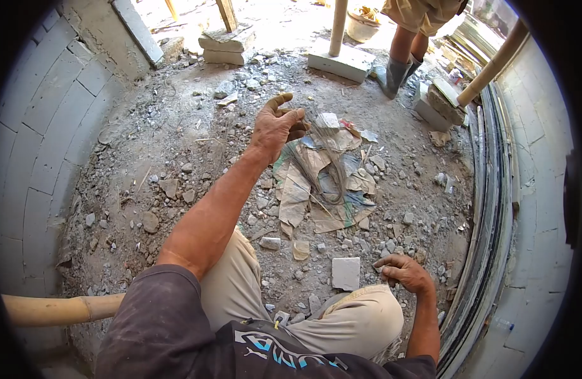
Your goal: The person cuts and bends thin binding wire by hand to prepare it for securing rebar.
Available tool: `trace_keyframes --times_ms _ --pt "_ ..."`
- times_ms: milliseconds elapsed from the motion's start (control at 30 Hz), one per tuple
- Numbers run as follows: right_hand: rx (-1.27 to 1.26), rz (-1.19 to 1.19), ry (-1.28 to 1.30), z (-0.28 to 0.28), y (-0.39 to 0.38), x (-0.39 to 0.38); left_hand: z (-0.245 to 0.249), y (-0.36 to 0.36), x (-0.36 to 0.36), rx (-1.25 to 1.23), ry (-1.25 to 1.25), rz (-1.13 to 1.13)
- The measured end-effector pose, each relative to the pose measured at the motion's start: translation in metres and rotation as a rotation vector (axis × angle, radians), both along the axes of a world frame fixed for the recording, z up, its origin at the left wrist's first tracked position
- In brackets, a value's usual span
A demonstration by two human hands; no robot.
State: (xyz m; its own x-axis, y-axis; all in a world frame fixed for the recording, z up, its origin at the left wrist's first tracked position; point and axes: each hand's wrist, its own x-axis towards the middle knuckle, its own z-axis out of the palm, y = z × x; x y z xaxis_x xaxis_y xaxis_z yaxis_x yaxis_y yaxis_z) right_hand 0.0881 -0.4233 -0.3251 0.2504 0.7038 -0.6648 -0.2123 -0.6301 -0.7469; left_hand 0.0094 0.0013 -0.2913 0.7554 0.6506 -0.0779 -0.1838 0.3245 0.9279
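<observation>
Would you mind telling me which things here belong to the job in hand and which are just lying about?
Likely in the job:
thin wires, by the raised left hand

Just lying about, it seems:
torn sacking under the wires
pale square block
loose stones
long strips at the right

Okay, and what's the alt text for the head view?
A person's left hand is raised beside looped thin wires over torn sheeting on rubble-strewn ground; the right hand is near a square pale slab. Another person in boots stands beyond, near poles.

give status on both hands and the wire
Left hand at wire, grip unclear. Right hand by block. Wire loops over scraps, rubble around.
</observation>
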Motion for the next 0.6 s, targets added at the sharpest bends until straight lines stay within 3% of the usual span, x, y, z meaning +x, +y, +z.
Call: trace_keyframes --times_ms 233,333,467,567,600 --pt "-0.093 -0.111 0.090 -0.009 0.004 -0.002 -0.002 0.003 -0.001 -0.114 0.027 0.056" --pt "-0.106 -0.327 0.053 -0.017 0.004 0.003 -0.002 0.003 0.001 -0.298 0.001 0.064" --pt "0.082 -0.669 -0.005 -0.013 0.001 0.023 -0.005 0.022 -0.002 -0.519 -0.019 0.016" --pt "0.395 -0.580 0.051 0.041 -0.004 0.031 -0.023 0.047 -0.008 -0.481 0.076 0.075" --pt "0.438 -0.299 -0.041 0.059 0.000 0.030 -0.030 0.053 -0.009 -0.453 0.120 0.095"
